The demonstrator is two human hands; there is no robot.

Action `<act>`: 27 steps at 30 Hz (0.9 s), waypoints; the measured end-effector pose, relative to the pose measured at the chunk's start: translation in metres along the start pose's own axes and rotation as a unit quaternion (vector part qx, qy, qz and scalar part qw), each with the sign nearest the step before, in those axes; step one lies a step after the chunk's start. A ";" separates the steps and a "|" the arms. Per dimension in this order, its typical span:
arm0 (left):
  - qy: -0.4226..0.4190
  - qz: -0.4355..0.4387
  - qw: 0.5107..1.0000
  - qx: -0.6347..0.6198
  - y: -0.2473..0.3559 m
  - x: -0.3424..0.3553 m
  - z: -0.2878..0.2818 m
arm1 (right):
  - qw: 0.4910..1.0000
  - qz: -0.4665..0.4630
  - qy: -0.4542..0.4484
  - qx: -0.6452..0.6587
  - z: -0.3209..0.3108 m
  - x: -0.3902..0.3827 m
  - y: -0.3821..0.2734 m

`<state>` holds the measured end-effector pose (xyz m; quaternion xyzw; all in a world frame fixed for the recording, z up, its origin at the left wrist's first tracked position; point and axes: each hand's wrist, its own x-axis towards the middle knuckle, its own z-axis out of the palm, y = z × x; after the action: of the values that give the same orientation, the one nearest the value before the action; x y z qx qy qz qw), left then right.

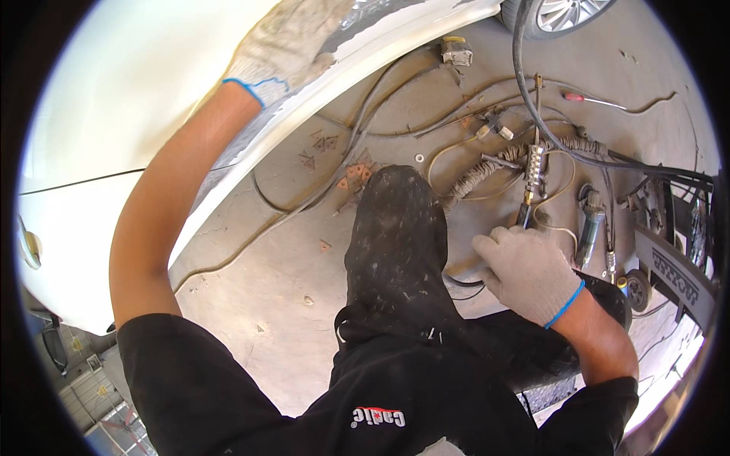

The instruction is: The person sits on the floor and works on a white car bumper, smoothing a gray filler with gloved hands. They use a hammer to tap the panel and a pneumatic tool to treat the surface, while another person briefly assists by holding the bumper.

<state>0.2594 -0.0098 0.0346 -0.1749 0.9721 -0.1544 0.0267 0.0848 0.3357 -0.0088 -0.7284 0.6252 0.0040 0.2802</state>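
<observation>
Under the left hand's knitted glove, a smooth white car panel is curving, its dull grey strip running along the edge. The fingers are leaving view, so I cannot tell that grip; keeping the palm flat and light would be suiting this surface. Just beyond the right hand, whose closure is staying unclear, a ridged metal coupling is lying.

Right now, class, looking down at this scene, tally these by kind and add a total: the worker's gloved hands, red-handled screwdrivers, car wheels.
Gloved hands: 2 (left hand, right hand)
Red-handled screwdriver: 1
Car wheel: 1
Total: 4
</observation>
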 end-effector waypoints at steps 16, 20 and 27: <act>0.011 0.029 0.977 0.211 0.002 -0.019 0.045 | 1.000 0.009 0.012 0.010 0.014 -0.006 -0.014; 0.041 0.054 0.986 0.150 0.004 0.019 0.035 | 0.999 0.008 0.032 0.010 0.014 -0.009 -0.010; 0.046 0.061 0.993 0.089 0.005 0.040 0.013 | 0.998 -0.009 0.061 0.007 0.006 -0.010 -0.008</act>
<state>0.2218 -0.0228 0.0212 -0.1046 0.9636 -0.2459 0.0072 0.0919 0.3476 -0.0072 -0.7311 0.6344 -0.0467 0.2466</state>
